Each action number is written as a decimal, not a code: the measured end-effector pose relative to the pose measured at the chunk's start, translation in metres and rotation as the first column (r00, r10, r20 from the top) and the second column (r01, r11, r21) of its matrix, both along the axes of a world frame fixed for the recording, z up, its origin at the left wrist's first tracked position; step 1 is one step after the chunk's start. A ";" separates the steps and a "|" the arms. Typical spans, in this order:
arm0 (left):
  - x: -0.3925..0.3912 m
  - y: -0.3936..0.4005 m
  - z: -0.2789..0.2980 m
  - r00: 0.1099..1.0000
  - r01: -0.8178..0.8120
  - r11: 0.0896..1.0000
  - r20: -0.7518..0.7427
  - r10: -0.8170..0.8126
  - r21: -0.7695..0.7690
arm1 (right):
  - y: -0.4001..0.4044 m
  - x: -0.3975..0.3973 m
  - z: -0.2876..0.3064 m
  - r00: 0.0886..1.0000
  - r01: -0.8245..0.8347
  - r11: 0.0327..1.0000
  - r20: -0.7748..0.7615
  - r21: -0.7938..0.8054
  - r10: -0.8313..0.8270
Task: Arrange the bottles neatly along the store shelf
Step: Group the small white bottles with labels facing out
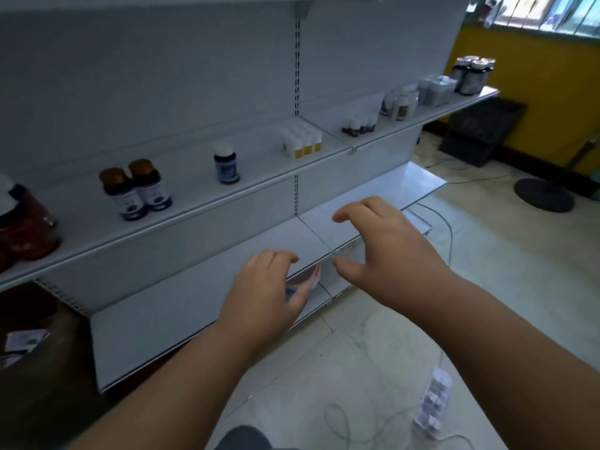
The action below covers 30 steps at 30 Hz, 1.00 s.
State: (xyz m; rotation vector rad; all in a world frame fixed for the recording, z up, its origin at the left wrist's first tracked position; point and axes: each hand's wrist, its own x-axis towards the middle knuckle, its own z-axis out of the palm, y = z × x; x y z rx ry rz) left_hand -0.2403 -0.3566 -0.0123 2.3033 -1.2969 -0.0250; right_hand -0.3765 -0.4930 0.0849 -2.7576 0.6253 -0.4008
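Two brown-capped bottles [134,190] stand beside a lone blue-labelled bottle [226,164].

Both forearms were bare, with no sleeves, watch or bracelet in view. The left hand [263,297] and right hand [389,251] wore no gloves or rings.

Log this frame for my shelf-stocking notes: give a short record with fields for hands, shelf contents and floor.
left hand: open, holding nothing, over lower shelf
right hand: open, fingers spread, empty
upper shelf: brown-capped pair, single blue-label bottle, yellow-label cluster, more groups farther right
floor: power strip with cables
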 end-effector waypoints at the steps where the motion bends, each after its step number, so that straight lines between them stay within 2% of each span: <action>1: 0.007 -0.014 0.001 1.000 -0.006 1.000 0.007 0.006 0.000 | -0.014 0.008 0.000 1.000 -0.009 1.000 0.016 -0.001 0.009; 6: 0.057 -0.087 0.000 1.000 -0.010 0.999 0.017 0.010 0.037 | -0.088 0.063 -0.003 0.996 -0.022 1.000 0.089 0.018 0.020; 11: 0.111 -0.170 -0.002 0.999 -0.042 0.997 0.020 0.040 0.068 | -0.156 0.114 -0.001 0.998 -0.028 0.999 0.058 0.026 0.026; 17: 0.169 -0.223 -0.005 0.974 -0.204 0.976 0.117 0.195 0.075 | -0.222 0.166 -0.009 0.996 -0.073 0.997 0.051 0.026 0.072; 21: 0.196 -0.236 -0.020 0.941 -0.335 0.937 0.092 0.326 0.102 | -0.260 0.209 -0.029 0.982 -0.180 0.982 0.063 0.054 0.177; 25: 0.205 -0.248 -0.025 0.899 -0.435 0.883 0.143 0.415 0.176 | -0.291 0.257 -0.039 0.932 -0.362 0.931 0.023 0.054 0.361; 30: 0.205 -0.274 -0.034 0.875 -0.484 0.826 0.173 0.452 0.289 | -0.319 0.307 -0.050 0.860 -0.507 0.854 -0.011 -0.117 0.509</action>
